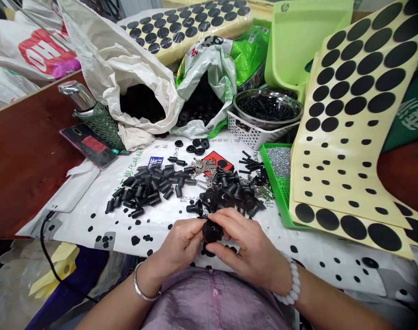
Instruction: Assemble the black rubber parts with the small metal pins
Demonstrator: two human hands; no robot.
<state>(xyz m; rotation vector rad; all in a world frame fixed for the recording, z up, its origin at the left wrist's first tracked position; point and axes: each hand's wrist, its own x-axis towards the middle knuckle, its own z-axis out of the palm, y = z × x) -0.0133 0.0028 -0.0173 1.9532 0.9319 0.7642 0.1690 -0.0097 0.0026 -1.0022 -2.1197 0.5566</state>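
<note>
Glossy black plastic on the hand-held piece (213, 231), duller plastic on the tubes (154, 185), and look, bright polished metal on the bowl (260, 122), crinkled, plastic-looking white on the sack (92, 50), smooth cream paper on the sticker sheet (335, 158)!

Bright, fairly even light on the worktop, with wide-angle stretch toward the edges.
Glints sit on the chrome object (76, 95) and the steel bowl (268, 123); the mouth of the white bag (92, 59) sinks into deep shadow. The black part (211, 230) between the fingers loses detail to darkness, the disc sheets (348, 144) lean and stretch, and the lower right corner goes dim and soft.
</note>
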